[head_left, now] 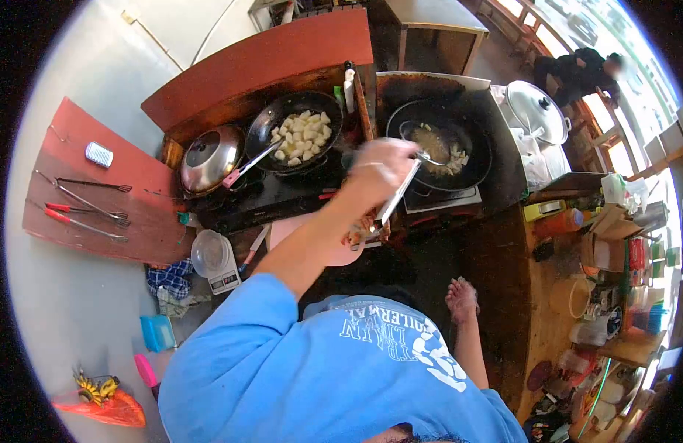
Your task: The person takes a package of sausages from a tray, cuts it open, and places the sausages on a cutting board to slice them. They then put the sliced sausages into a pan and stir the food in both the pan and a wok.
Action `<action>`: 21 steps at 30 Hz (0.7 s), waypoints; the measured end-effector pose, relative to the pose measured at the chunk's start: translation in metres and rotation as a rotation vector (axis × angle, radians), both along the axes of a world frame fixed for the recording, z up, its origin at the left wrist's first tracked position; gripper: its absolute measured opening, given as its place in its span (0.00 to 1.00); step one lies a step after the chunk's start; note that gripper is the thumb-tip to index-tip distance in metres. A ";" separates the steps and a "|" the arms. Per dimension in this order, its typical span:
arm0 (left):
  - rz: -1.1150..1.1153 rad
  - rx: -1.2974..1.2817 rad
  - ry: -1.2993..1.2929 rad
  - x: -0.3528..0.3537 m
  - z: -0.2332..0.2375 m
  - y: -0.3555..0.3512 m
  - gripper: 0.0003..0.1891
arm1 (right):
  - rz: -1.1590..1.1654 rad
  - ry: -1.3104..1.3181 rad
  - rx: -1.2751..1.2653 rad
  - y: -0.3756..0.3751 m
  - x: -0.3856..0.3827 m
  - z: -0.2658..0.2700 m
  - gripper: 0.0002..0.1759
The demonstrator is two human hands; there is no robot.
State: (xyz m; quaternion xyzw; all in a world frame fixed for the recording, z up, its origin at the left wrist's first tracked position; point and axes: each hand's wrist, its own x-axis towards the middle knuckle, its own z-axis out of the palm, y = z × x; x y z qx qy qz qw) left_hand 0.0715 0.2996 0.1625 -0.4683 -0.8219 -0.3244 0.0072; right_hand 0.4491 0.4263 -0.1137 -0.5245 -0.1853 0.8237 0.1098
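Note:
My left hand (pixel 384 171), blurred by motion, reaches across to the right wok. Its fingers are closed round what looks like a metal ladle (pixel 433 158), whose head dips into the wok. In this black wok (pixel 475 140), pale chopped pieces (pixel 453 164) lie in bubbling oil. My right hand (pixel 461 297) hangs low beside my body, fingers somewhat apart, holding nothing. The left wok (pixel 261 127) contains white chunks (pixel 304 136), and a spatula with a pink handle (pixel 233 178) leans over its rim.
A lidded pan (pixel 211 159) stands left of the woks. Tongs (pixel 87 214) and a grater (pixel 99 154) hang on a red board. A kitchen scale (pixel 225 279) sits below. At right are a large lidded pot (pixel 537 111) and a cluttered wooden counter (pixel 539 310). A person (pixel 577 77) sits beyond.

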 end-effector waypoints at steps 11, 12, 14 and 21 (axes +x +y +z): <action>0.770 -0.829 0.307 -0.133 -0.025 -0.270 0.08 | 0.268 -0.016 0.075 -0.008 -0.047 0.013 0.16; 0.772 -0.823 0.266 -0.142 -0.033 -0.269 0.08 | 0.386 0.048 0.042 -0.011 -0.056 0.014 0.16; 0.786 -0.824 -0.053 -0.154 -0.030 -0.259 0.09 | 0.475 -0.034 0.111 -0.026 -0.076 0.018 0.15; 0.647 -0.732 0.027 -0.167 0.002 -0.292 0.13 | 0.646 -0.308 0.397 -0.098 -0.106 0.034 0.14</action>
